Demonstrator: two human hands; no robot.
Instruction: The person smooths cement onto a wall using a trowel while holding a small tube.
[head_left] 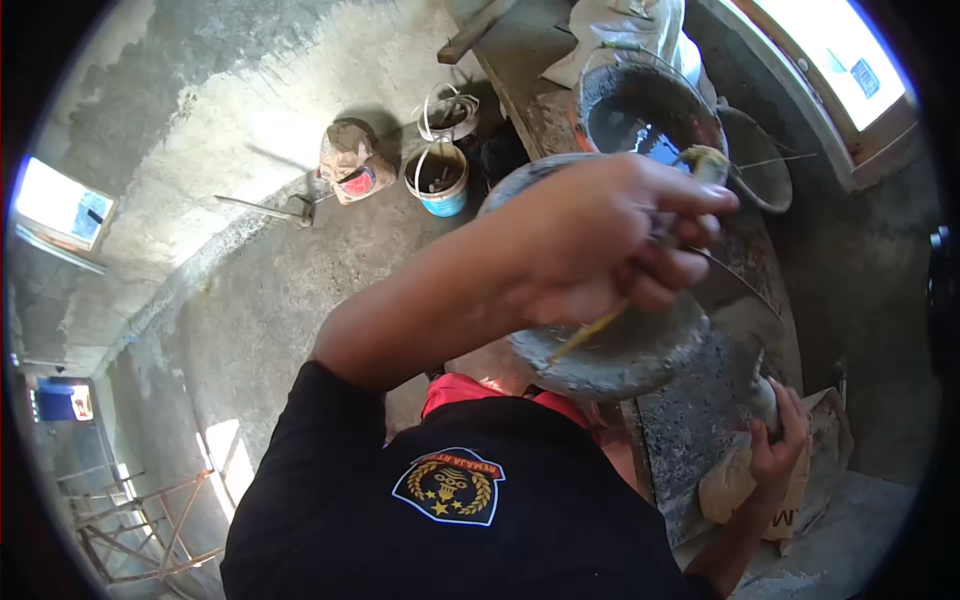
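Observation:
My left hand (pixel 630 235) reaches across above a mortar-coated bucket (pixel 640 365), fingers curled round a thin yellow stick (pixel 585 332) that slants down over the grey inside. A grey-coated tip (pixel 712 160) shows behind my index finger; what it belongs to is hidden. My right hand (pixel 780 440) is closed on a grey, mortar-caked tool (pixel 762 398) at the bucket's right, above a torn paper sack (pixel 725 490). Behind my left hand stands a bucket of murky water (pixel 640 115).
A mortar-stained ledge (pixel 675 440) runs beneath the buckets. On the floor at upper left stand two small pails (pixel 437 185), a crumpled sack (pixel 345 165) and a long-handled tool (pixel 298 208). A white sack (pixel 610 30) lies at the back, scaffolding (pixel 150 525) stands lower left.

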